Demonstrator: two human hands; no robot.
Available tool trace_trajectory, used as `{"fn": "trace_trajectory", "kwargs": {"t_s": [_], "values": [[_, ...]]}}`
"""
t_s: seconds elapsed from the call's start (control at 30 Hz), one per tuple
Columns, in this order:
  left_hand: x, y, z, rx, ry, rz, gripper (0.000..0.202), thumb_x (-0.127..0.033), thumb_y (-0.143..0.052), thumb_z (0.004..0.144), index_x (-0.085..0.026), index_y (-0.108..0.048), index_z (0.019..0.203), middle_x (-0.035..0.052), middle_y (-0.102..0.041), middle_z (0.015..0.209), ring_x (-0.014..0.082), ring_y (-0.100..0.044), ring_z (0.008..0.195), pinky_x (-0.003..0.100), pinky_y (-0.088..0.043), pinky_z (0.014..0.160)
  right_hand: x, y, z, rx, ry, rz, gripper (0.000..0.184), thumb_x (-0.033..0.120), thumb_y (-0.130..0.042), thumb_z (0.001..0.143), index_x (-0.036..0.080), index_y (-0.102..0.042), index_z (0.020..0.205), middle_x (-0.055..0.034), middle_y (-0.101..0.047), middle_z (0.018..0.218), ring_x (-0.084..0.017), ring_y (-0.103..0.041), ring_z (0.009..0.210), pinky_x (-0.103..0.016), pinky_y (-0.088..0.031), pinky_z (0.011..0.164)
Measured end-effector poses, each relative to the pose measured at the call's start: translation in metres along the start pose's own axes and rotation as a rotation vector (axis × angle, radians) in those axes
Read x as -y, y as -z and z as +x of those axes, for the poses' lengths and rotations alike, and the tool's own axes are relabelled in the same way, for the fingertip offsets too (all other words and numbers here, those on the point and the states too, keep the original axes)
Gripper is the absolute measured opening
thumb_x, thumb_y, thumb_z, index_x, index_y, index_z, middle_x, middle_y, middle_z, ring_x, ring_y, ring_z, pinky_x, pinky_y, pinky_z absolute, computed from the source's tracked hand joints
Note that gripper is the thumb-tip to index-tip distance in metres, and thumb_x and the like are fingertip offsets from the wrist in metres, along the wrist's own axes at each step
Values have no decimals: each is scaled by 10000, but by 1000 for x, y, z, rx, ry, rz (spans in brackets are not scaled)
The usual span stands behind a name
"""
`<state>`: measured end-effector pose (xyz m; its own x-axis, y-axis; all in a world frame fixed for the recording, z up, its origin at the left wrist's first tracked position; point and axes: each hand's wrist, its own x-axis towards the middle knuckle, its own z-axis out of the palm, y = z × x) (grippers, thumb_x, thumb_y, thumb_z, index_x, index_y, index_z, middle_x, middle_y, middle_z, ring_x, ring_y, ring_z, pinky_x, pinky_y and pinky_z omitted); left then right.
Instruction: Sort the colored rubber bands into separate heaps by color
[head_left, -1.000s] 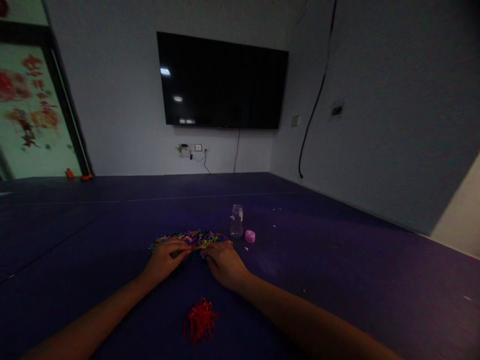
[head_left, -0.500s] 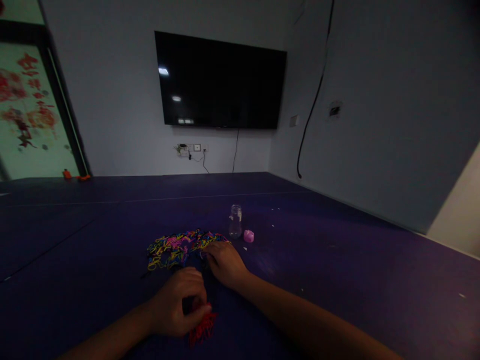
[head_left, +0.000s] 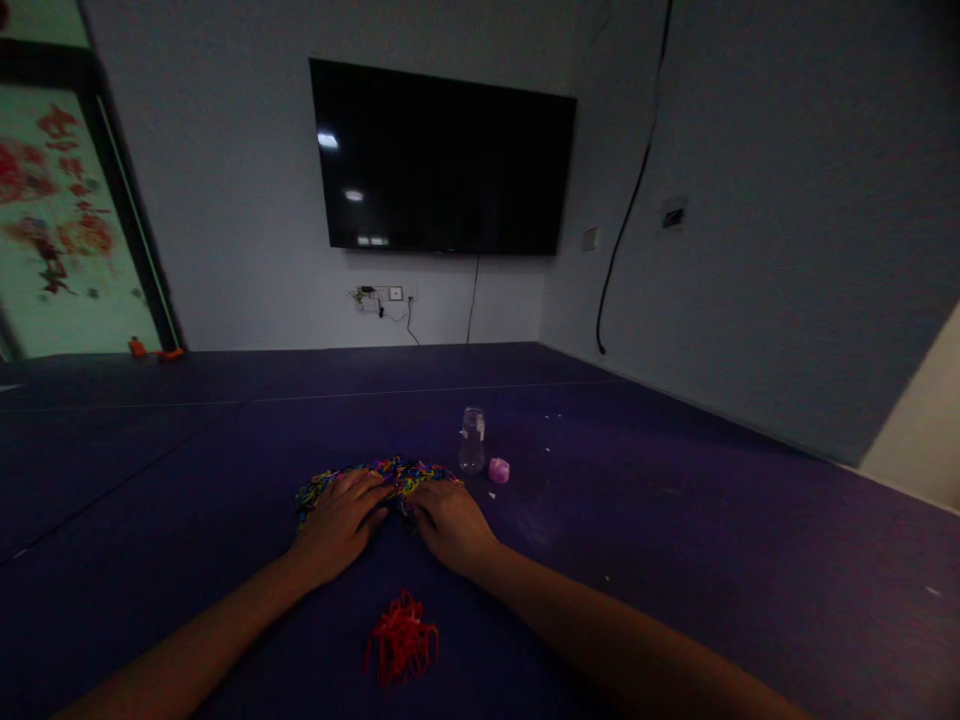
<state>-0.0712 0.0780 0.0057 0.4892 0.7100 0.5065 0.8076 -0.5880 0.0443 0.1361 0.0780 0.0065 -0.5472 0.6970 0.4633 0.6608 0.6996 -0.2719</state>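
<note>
A pile of multicoloured rubber bands (head_left: 397, 470) lies on the dark purple surface, partly covered by my hands. On its left part rests my left hand (head_left: 341, 525), its fingers stretched forward and apart, with nothing visibly gripped. My right hand (head_left: 454, 525) lies at the pile's right side. Its bent fingers touch the bands, the thumb a little apart, and the fingertips are partly hidden among them. Nearer to me, between my forearms, sits a separate small heap of red rubber bands (head_left: 403, 640), which neither hand touches.
Just behind the pile stands a clear bottle (head_left: 472, 445) without its cap, a pink cap (head_left: 499, 470) beside it. Small white scraps (head_left: 492, 495) dot the purple surface (head_left: 675, 560). A television (head_left: 442, 160) hangs on the wall beyond, and a black cable (head_left: 634, 190) runs down the right wall.
My left hand has let go of the red rubber bands at the near heap and moved forward onto the multicoloured pile. My right hand has barely moved.
</note>
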Motion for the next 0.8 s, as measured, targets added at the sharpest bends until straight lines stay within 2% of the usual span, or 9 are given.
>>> {"fn": "trace_trajectory", "kwargs": {"t_s": [0.1,0.23,0.53,0.8], "values": [[3,-6,-1,85,1,56,343,-372,-432,919,-265,-571,1214,47,-597,1241,277,-447,1208,532,-317,1025,1,1,0,1,-6,6,247,110,-449,857,182,-636,1001,-66,-659,1061,-192,-573,1019,-319,-389,904],[4,-10,-1,114,8,62,361,-401,-410,931,-251,-570,1218,54,-594,1248,272,-441,1223,527,-292,1048,1,2,-1,3,2,14,245,102,-456,849,187,-639,989,-64,-657,1066,-186,-570,1028,-311,-388,906],[5,-14,-2,74,0,25,346,-364,-416,933,-199,-579,1190,75,-611,1218,262,-466,1207,500,-312,1052,0,2,-1,14,6,12,258,115,-447,861,193,-640,1013,-62,-655,1066,-190,-567,1033,-322,-381,908],[7,-15,-2,-25,-32,6,329,-351,-417,931,-210,-595,1170,77,-621,1196,248,-518,1147,487,-366,1024,1,2,-2,2,-10,17,240,120,-464,857,187,-645,1000,-65,-663,1055,-192,-575,1025,-321,-384,909]]}}
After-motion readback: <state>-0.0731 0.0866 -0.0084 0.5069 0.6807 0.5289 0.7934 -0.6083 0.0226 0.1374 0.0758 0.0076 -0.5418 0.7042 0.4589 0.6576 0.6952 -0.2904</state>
